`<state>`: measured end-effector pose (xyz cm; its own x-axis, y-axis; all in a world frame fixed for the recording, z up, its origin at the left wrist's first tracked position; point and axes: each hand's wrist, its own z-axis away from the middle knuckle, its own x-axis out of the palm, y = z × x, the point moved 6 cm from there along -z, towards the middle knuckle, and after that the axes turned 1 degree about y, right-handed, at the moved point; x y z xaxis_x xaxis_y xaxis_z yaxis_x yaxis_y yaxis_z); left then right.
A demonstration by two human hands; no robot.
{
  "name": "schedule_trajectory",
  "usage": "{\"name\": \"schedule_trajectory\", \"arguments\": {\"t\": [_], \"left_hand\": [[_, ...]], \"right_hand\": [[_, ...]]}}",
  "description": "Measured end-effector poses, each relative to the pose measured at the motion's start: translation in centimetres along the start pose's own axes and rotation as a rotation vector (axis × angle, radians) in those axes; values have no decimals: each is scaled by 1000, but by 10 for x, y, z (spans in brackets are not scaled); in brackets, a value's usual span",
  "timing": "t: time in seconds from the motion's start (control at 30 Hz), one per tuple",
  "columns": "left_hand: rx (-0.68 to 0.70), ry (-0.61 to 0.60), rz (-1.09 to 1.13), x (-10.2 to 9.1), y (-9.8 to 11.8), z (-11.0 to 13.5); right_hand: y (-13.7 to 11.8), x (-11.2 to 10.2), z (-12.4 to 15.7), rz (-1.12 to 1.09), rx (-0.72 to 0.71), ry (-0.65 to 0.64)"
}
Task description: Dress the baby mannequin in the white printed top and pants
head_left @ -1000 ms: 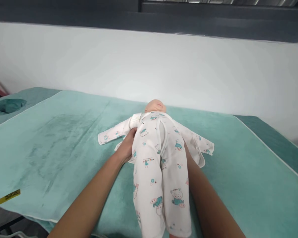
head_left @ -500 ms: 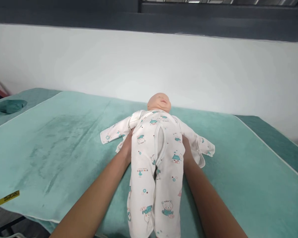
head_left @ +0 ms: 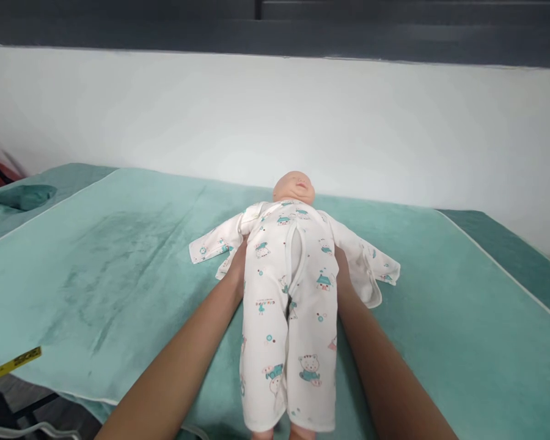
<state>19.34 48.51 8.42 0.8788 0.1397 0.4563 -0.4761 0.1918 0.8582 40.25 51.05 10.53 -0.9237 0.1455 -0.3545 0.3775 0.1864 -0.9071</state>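
A baby doll (head_left: 295, 187) lies face up, its head toward the wall. It wears a white printed top (head_left: 224, 237) with both sleeves spread out. White printed split-crotch baby trousers (head_left: 266, 287) cover its front from the chest down over the legs, and bits of the doll's lower legs (head_left: 262, 435) show below the cuffs. My left hand (head_left: 239, 260) reaches in at the left side of the trousers, against the doll's side. On the opposite side, my right hand (head_left: 343, 269) does likewise. Cloth hides the fingers of both hands.
A green padded sheet (head_left: 119, 263) with pale piping covers the table. Behind it rises a white wall (head_left: 211, 116) below a dark ledge (head_left: 165, 36). A yellow strip (head_left: 11, 365) with dark print juts in at the lower left, above a pale cable (head_left: 32, 429).
The trouser cuffs sit a little higher in view, and the doll's lower legs now show under them. My hands stay at the doll's sides. The view has shifted slightly.
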Motion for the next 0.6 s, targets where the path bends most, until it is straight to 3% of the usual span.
{"name": "schedule_trajectory", "arguments": {"t": [0.13,0.27,0.37,0.47,0.6], "left_hand": [[6,17,22,1,4,2],[131,6,-108,6,20,24],[367,65,-438,-3,33,53],[580,64,-905,-14,33,85],[737,-39,-1332,-22,22,113]], "right_hand": [[-18,-1,7,-26,-78,-96],[-34,-7,19,22,-151,-135],[-36,-13,36,141,-221,-122],[-28,-20,63,279,-257,-112],[-27,-19,104,467,-450,-279]]}}
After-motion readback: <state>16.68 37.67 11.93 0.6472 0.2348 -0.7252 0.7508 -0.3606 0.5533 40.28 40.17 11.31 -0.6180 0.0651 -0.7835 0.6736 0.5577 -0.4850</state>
